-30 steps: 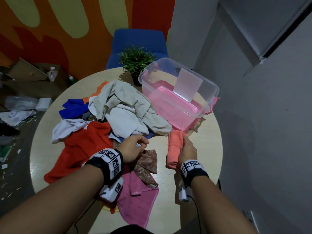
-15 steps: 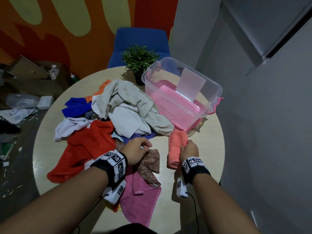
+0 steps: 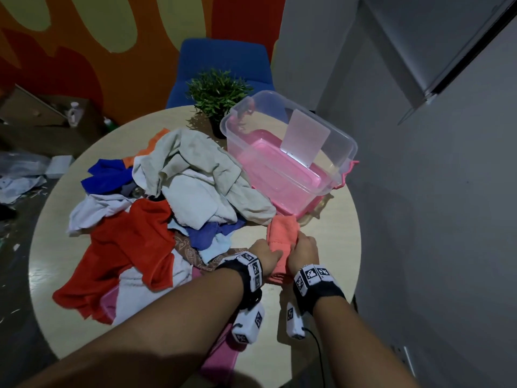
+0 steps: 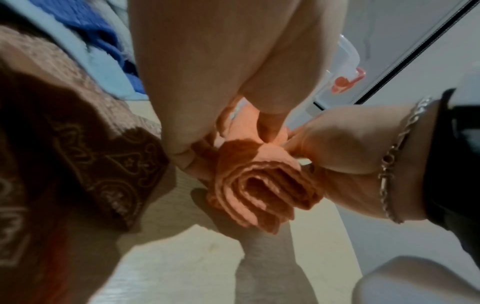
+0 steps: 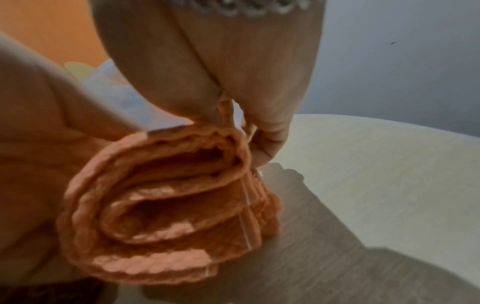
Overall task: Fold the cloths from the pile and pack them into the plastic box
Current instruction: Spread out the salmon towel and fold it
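Note:
A folded salmon-orange cloth (image 3: 282, 231) lies on the round table in front of the clear plastic box (image 3: 291, 152). My left hand (image 3: 265, 254) grips its left side and my right hand (image 3: 303, 249) grips its right side. In the left wrist view the cloth (image 4: 259, 185) shows layered folds, my thumb pressing its top. In the right wrist view my fingers curl round the cloth (image 5: 166, 205) from the right. The pile of cloths (image 3: 167, 197) sprawls to the left of the box. The box is open and shows a pink bottom.
A small potted plant (image 3: 218, 93) stands behind the box, and a blue chair (image 3: 223, 60) behind the table. A grey wall (image 3: 433, 191) runs close along the right. A brown patterned cloth (image 4: 78, 133) lies just left of my left hand.
My left hand has left the brown patterned cloth and moved right onto the salmon cloth. Both hands now hold it; the right hand stayed on it.

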